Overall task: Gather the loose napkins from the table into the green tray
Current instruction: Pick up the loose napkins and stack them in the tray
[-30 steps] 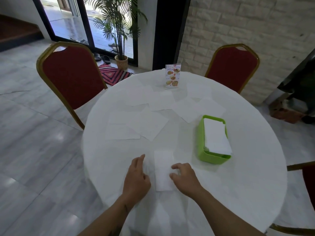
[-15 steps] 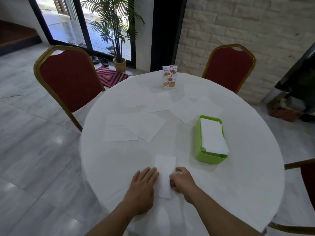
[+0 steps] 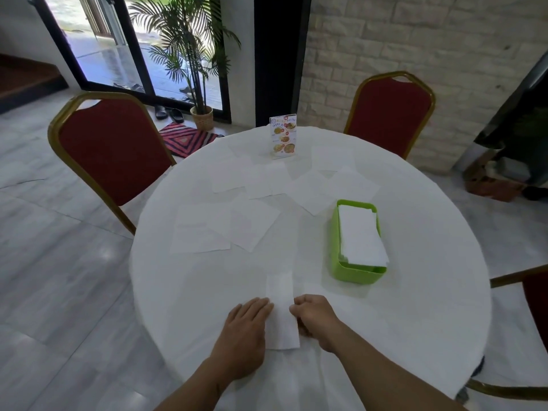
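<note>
A folded white napkin [image 3: 281, 310] lies as a narrow strip near the front edge of the round white table [image 3: 415, 321]. My left hand [image 3: 246, 330] rests flat on the cloth against the strip's left edge, fingers together. My right hand [image 3: 314, 317] is curled at its right edge, fingertips pinching the napkin. The green tray [image 3: 333, 241] stands to the right of centre and holds a stack of folded napkins [image 3: 360, 235]. Several loose unfolded napkins [image 3: 252, 223] lie spread across the middle and far side of the table.
A menu card stand [image 3: 283, 137] is upright at the far edge. Red chairs with gold frames stand at the far left [image 3: 109, 149], far right [image 3: 391, 111] and near right [image 3: 533, 295]. A potted palm [image 3: 192, 54] and glass doors are behind.
The napkin has been folded narrower and drawn closer to me. My left hand moved from beside it onto its left edge, and both hands slid toward the table's front.
</note>
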`<move>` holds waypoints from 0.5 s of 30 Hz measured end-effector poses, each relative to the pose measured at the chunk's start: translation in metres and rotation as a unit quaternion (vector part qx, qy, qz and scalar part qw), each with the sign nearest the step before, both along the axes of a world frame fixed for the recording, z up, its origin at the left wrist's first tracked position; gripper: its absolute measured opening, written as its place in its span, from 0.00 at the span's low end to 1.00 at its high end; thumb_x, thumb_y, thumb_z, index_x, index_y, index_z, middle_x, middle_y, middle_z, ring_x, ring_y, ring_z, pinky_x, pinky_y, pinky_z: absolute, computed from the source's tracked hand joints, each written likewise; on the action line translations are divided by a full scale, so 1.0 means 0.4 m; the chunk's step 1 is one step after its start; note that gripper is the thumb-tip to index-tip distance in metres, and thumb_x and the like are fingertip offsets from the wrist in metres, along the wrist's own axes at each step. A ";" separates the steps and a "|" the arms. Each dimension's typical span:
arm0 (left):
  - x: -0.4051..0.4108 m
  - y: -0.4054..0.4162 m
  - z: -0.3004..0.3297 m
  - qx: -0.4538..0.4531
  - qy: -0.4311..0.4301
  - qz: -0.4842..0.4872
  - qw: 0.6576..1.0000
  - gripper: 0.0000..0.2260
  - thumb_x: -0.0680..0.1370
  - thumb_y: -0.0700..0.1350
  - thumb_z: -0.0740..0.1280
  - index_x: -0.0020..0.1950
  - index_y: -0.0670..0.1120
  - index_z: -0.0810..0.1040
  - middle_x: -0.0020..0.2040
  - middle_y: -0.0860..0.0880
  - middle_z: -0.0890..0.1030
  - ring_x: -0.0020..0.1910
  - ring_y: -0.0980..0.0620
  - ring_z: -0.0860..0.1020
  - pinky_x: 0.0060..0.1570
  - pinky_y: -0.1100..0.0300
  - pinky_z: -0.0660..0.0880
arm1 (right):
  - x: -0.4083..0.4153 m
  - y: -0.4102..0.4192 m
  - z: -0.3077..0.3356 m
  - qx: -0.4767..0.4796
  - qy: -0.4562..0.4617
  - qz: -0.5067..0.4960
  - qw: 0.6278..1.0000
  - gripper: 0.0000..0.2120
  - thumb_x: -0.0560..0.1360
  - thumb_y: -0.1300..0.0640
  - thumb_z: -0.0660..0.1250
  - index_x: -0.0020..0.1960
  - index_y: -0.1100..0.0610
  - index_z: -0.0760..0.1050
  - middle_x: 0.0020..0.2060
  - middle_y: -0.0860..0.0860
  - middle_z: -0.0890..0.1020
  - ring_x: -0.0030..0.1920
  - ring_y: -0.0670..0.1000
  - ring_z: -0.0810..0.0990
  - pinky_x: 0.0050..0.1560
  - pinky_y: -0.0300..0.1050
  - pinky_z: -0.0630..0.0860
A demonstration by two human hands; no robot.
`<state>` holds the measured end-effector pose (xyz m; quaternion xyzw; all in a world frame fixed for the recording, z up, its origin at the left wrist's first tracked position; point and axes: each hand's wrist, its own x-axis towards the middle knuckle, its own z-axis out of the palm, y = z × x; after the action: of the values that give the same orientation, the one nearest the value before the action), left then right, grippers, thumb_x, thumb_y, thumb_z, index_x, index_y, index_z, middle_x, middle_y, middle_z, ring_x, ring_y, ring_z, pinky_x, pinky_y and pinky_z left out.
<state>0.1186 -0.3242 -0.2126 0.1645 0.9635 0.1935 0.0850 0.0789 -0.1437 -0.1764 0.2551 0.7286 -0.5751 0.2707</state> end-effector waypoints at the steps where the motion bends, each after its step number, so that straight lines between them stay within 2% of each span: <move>1: 0.005 0.002 -0.003 0.013 0.005 0.003 1.000 0.26 0.77 0.45 0.49 0.77 0.51 0.58 0.77 0.55 0.59 0.77 0.55 0.55 0.73 0.59 0.44 | 0.001 0.000 -0.002 0.040 0.032 0.021 0.998 0.07 0.70 0.64 0.66 0.35 0.55 0.77 0.35 0.53 0.80 0.35 0.51 0.77 0.36 0.47 0.76; 4: 0.005 0.014 -0.011 0.049 0.006 0.028 0.998 0.28 0.74 0.47 0.49 0.74 0.52 0.63 0.75 0.55 0.63 0.74 0.57 0.60 0.73 0.61 0.52 | 0.001 0.011 0.022 0.147 0.118 0.074 0.979 0.10 0.71 0.63 0.64 0.33 0.53 0.70 0.31 0.47 0.76 0.33 0.47 0.73 0.33 0.40 0.69; 7: -0.039 0.041 0.008 0.114 0.018 0.096 0.989 0.26 0.73 0.43 0.57 0.72 0.51 0.68 0.73 0.53 0.68 0.72 0.55 0.65 0.72 0.59 0.60 | -0.022 0.046 0.078 0.218 0.241 0.123 0.938 0.07 0.74 0.59 0.64 0.37 0.52 0.71 0.31 0.46 0.76 0.33 0.46 0.73 0.35 0.43 0.70; 9: -0.083 0.072 0.037 0.157 0.040 0.125 0.979 0.24 0.74 0.40 0.61 0.70 0.50 0.70 0.72 0.53 0.69 0.70 0.54 0.68 0.70 0.58 0.64 | -0.045 0.087 0.129 0.220 0.321 0.132 0.911 0.06 0.75 0.58 0.65 0.40 0.53 0.73 0.31 0.47 0.78 0.32 0.46 0.74 0.35 0.45 0.72; 12: -0.155 0.134 0.091 0.215 0.081 0.124 0.965 0.23 0.72 0.36 0.63 0.67 0.48 0.72 0.68 0.52 0.72 0.67 0.55 0.70 0.66 0.64 0.65 | -0.096 0.168 0.205 0.225 0.399 0.074 0.886 0.06 0.76 0.60 0.66 0.41 0.54 0.74 0.31 0.46 0.78 0.34 0.45 0.76 0.34 0.37 0.70; 15: -0.229 0.203 0.147 0.231 0.092 0.100 0.964 0.23 0.71 0.34 0.62 0.66 0.47 0.72 0.67 0.52 0.72 0.66 0.55 0.70 0.64 0.69 0.62 | -0.171 0.257 0.241 0.233 0.376 -0.020 0.896 0.07 0.75 0.62 0.65 0.40 0.53 0.74 0.31 0.45 0.77 0.33 0.43 0.74 0.33 0.32 0.67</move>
<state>0.0269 -0.2430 -0.1538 0.0994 0.9080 0.4020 -0.0638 0.0105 -0.0410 -0.0799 0.0899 0.8841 -0.4469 -0.1027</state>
